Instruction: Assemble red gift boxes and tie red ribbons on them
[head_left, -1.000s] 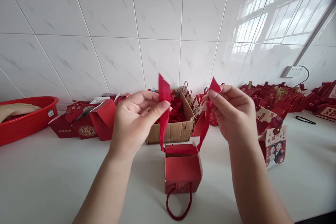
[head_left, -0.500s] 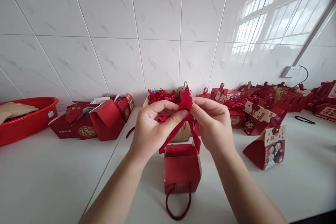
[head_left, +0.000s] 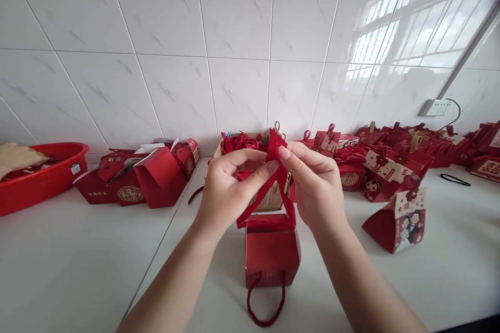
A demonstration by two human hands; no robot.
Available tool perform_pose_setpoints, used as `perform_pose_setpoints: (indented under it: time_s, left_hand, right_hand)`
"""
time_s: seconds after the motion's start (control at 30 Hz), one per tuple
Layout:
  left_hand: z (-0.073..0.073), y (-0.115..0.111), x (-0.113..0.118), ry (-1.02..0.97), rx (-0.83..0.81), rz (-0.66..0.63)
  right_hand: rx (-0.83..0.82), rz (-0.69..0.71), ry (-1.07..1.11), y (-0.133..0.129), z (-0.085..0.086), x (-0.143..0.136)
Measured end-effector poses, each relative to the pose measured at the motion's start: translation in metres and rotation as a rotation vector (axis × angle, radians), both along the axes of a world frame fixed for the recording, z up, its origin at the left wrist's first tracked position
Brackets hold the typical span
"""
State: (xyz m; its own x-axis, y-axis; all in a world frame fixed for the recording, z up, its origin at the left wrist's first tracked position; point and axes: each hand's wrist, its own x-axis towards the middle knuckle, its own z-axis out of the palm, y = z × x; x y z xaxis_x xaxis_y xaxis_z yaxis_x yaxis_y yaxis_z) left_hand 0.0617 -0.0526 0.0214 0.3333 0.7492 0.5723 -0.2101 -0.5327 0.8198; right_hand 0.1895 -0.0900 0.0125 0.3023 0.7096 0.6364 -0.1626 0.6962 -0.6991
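Note:
Between my two hands a red ribbon is held up, its two lengths hanging down in a loop. My left hand pinches it between thumb and fingertips. From the other side, my right hand grips it with the thumb over the ribbon. Below them a red gift box stands on the white table, its top open at the back. A twisted red cord handle droops from its front. Behind the hands, a cardboard box holding red ribbons is partly hidden.
Several red gift boxes stand at the left, beside a red basin with another person's hand over it. More red boxes crowd the right back. A triangular box stands nearer. A black loop lies farther right.
My right thumb has moved up and across the ribbon, closer to my left thumb. The ribbon's top has narrowed. At the left, the other person's hand has shifted slightly up and left.

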Motion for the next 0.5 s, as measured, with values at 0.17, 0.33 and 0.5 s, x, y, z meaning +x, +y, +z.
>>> perform_pose_setpoints:
  time_s: [0.17,0.33,0.5]
  left_hand:
    - [0.0014,-0.0006,0.0,-0.029,0.015,-0.004]
    - [0.0012,-0.001,-0.001,-0.019,0.006,-0.007]
    - [-0.0005,0.0017,-0.0013,-0.03,-0.011,-0.017]
  right_hand:
    - [-0.008,0.037,-0.007,-0.0001,0.0,0.0002]
    - [-0.004,0.062,0.001,0.0007,-0.0015,-0.0017]
    - [0.013,0.1,0.044,0.0034,-0.0031,-0.0019]
